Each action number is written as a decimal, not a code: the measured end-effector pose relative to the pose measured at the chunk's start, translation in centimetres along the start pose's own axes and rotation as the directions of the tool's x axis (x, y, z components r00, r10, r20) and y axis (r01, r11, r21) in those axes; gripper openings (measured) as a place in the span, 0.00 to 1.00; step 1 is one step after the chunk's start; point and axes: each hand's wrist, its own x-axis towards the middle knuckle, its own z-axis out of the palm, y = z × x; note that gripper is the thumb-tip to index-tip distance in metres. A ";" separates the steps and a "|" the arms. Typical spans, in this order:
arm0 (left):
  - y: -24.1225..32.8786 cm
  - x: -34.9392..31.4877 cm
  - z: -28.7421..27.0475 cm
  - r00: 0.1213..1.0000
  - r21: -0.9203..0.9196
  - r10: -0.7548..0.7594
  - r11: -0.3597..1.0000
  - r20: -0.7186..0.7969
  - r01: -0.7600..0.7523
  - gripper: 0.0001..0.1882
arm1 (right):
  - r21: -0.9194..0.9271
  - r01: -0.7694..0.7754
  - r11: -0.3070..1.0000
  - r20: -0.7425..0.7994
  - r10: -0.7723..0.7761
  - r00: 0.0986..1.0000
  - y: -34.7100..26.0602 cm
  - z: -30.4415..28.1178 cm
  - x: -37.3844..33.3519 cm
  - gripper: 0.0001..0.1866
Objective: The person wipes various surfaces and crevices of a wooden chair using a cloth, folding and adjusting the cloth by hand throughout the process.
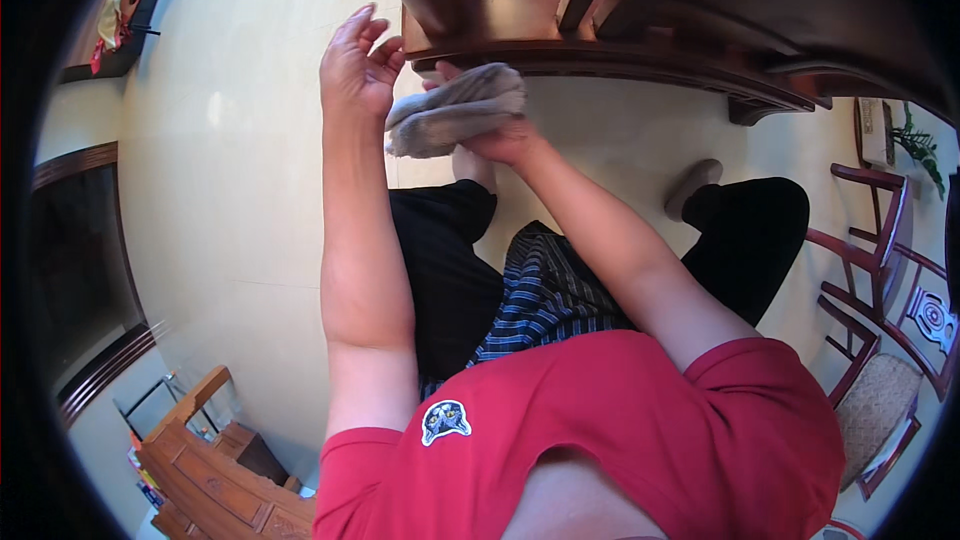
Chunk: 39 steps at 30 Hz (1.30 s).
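Note:
A folded grey-brown cloth (pixel 445 118) rests in my right hand (pixel 503 141), whose fingers wrap round it from beneath. Most of the palm is hidden by the cloth. Just left of it, my left hand (pixel 362 62) is raised with nothing in it, its fingers loosely bent and apart. That hand is beside the corner of a dark, polished wooden piece of furniture (pixel 530 20), and no contact with the wood can be made out. The cloth hangs in the air near the furniture's lower front edge.
Pale glossy floor (pixel 230 190) spreads to the left. My legs in black trousers (pixel 440 270) stand apart under my arms. At right are wooden chairs (pixel 870 230) and a green plant (pixel 918 148). A carved wooden piece (pixel 225 485) stands at lower left, near a dark doorway (pixel 85 260).

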 end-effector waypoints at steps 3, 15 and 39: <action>-2.0 0.0 1.0 0.975 0.268 0.023 0.960 0.221 -0.084 0.14 | 0.052 0.003 0.999 0.175 -0.012 0.984 -3.6 1.0 -2.3 0.32; -8.7 -3.3 1.9 0.498 0.622 -0.473 0.760 0.727 -0.186 0.29 | -0.106 0.023 0.994 0.298 0.009 0.955 -9.9 4.2 -9.5 0.33; -29.1 3.0 6.8 0.977 0.054 -0.035 0.997 -0.212 0.048 0.08 | -0.294 0.058 0.954 -0.619 -0.237 0.749 -7.1 2.4 -20.5 0.21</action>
